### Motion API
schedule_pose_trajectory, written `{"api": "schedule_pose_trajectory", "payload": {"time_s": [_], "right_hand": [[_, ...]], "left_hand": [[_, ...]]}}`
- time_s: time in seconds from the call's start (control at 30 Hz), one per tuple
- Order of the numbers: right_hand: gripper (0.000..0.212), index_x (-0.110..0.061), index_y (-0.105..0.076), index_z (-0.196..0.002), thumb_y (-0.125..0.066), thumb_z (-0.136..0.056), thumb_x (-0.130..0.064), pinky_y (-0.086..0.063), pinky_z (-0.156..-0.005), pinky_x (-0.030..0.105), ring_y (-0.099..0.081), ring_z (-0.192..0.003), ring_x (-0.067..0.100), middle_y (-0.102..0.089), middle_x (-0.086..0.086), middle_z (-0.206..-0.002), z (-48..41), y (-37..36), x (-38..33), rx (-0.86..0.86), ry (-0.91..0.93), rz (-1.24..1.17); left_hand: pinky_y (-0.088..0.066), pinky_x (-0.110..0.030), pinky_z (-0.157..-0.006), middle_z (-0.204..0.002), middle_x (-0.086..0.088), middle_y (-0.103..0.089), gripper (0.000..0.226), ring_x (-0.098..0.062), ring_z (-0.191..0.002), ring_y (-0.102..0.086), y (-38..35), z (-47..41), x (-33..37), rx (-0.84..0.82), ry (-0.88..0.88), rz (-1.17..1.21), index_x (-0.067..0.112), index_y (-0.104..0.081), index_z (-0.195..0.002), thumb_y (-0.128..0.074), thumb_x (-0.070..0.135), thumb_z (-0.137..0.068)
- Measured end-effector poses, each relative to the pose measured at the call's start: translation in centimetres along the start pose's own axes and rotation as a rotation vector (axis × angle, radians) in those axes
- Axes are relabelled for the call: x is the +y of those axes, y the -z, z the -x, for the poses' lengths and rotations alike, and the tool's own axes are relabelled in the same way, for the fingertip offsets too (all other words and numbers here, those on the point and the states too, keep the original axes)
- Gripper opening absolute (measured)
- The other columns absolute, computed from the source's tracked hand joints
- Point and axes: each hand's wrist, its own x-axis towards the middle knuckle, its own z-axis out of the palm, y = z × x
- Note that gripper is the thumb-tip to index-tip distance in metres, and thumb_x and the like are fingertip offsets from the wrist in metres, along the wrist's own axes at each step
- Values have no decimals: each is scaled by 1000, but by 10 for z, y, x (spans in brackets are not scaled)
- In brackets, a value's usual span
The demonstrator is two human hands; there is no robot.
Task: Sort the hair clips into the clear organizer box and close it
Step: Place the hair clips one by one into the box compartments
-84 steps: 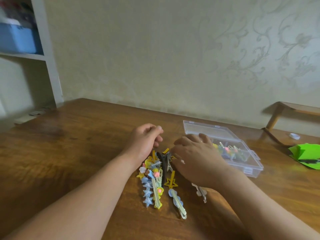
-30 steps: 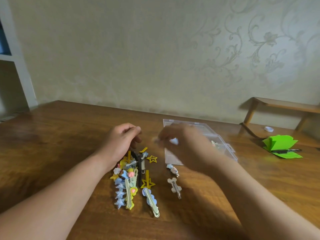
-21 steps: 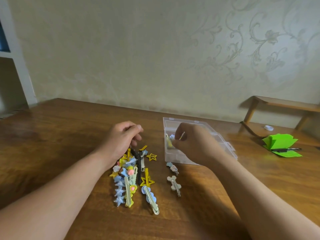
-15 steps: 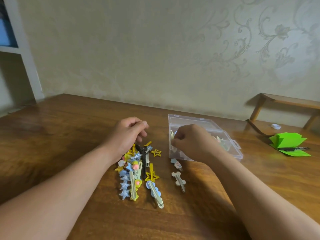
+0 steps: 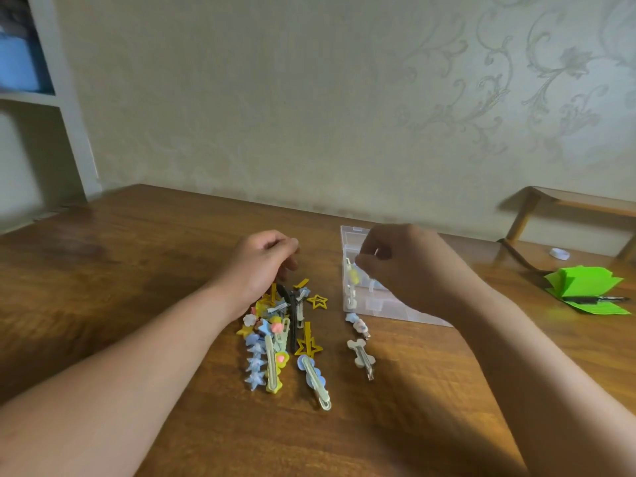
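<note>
I can't read any text, label, brand or number here, checked fast: clear organizer box (image 5: 378,306), hair clips (image 5: 275,339), green paper (image 5: 581,287) all show no legible markings.

Dim, soft, greenish light. Pale sheen on the brown wooden table (image 5: 79,242), far left of the fingers (image 5: 282,244) of the left hand (image 5: 258,266); soft shadow just under them. Slightly blurred fingers (image 5: 370,251) of the right hand (image 5: 406,266). Smeared white shelf frame (image 5: 65,108), bent edges.
</note>
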Motion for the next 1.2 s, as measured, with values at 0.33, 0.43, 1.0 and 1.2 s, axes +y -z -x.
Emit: {"api": "schedule_pose_trajectory", "payload": {"time_s": [0.33,0.43,1.0,1.2], "right_hand": [[22,-48,-79,-110,-60,-99,-44,-57,-86,29,-68,-100,4,-75,-23,-109,24,8,-22,-437,131,321],[26,-46,-77,-112,-57,-99,-38,-60,-92,40,-71,-106,13,-76,-21,-112,25,-3,-25,-446,191,365],[18,-25,-68,-114,-65,-98,-17,-55,-76,27,-65,-86,7,-68,-14,-94,4,-17,-17,-19,161,-162],[8,-23,-72,-107,-69,-100,-22,-53,-72,27,-69,-89,9,-74,-12,-96,-14,-23,32,159,-178,-343]], "left_hand": [[-51,-30,-70,-89,-9,-75,23,-17,-72,-64,-1,-1,-1,-2,-23,-32,14,-78,-102,-59,27,-107],[-49,-27,-67,-90,-9,-75,23,-15,-71,-64,-1,-2,-2,-3,-25,-47,15,-78,-103,-59,28,-107],[-52,-41,-77,-87,-11,-76,23,-22,-73,-64,-1,-1,1,-5,-15,-7,13,-78,-98,-61,27,-105],[-48,-25,-66,-88,-8,-74,23,-16,-72,-63,-4,2,3,1,-9,-36,10,-76,-103,-59,25,-107]]}}
